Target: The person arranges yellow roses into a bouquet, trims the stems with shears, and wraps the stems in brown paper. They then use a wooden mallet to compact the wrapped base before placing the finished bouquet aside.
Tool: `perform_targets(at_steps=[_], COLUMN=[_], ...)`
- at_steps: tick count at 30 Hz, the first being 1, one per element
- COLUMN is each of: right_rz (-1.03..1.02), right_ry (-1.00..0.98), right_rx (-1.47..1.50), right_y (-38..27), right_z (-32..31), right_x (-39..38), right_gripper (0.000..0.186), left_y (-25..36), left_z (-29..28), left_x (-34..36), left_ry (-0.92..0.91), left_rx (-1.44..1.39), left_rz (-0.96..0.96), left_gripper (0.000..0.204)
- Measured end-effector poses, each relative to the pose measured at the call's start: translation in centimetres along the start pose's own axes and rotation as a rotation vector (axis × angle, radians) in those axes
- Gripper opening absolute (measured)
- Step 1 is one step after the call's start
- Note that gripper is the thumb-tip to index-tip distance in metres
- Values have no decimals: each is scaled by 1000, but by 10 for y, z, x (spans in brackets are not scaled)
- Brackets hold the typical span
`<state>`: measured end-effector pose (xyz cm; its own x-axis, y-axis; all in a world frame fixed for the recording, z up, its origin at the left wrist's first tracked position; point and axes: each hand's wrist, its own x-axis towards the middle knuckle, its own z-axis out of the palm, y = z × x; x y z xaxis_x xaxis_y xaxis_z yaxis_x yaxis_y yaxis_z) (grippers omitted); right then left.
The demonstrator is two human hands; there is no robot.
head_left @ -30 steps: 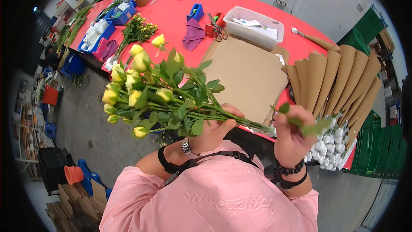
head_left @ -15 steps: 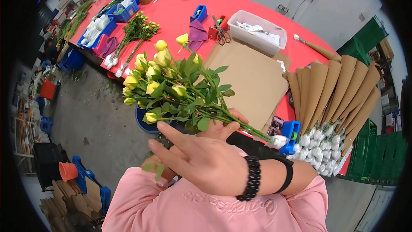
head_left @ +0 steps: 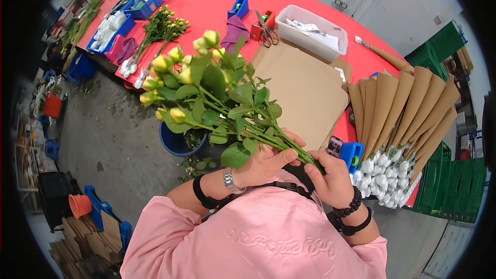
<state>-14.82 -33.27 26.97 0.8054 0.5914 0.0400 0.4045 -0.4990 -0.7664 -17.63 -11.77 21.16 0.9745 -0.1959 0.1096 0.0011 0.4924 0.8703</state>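
A bunch of yellow roses (head_left: pixel 181 75) lies slantwise in front of me, its blooms to the upper left and its green stems running down to the right. My left hand (head_left: pixel 266 164), with a silver watch at the wrist, is closed round the middle of the stems, thumb on top. Lower down, my right hand (head_left: pixel 331 176) grips the same stems near their ends, a dark beaded bracelet behind it. The white-wrapped stem tips are hidden by the right hand. Beyond the leaves, brown kraft paper sheets (head_left: pixel 305 93) lie on the red table (head_left: pixel 206 13).
Wrapped bunches in brown paper cones (head_left: pixel 398 108) lie at right, beside a blue tape dispenser (head_left: pixel 352 156). Scissors (head_left: pixel 267 33) and a white bin (head_left: pixel 315 39) stand behind the paper. A blue bucket (head_left: pixel 181 144) sits on the floor below the blooms; green crates (head_left: pixel 454 186) are far right.
My right hand has swung from the leaves on the left down to the stem ends and closed on them. The roses have shifted slightly and the left hand shows more fully.
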Motion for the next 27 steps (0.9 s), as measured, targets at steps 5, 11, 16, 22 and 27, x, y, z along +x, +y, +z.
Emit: perform_targets(at_steps=[5,11,16,22,27], right_rz=[37,52,113,33,56], right_ry=[83,176,170,254,261], right_rx=[182,218,175,58,-1], right_y=[-3,-15,-21,-19,-23], right_z=[10,19,22,35,41], right_x=[3,12,15,22,22], right_gripper=[22,19,24,28,31], left_y=[10,24,26,22,28], left_z=[-1,-13,-25,-43,-59], left_x=[7,12,20,35,46], left_ry=[-16,-55,-130,-302,-450], left_rx=[-43,36,109,169,232], left_rz=[-14,-90,-49,176,236], left_gripper=[34,37,34,33,34])
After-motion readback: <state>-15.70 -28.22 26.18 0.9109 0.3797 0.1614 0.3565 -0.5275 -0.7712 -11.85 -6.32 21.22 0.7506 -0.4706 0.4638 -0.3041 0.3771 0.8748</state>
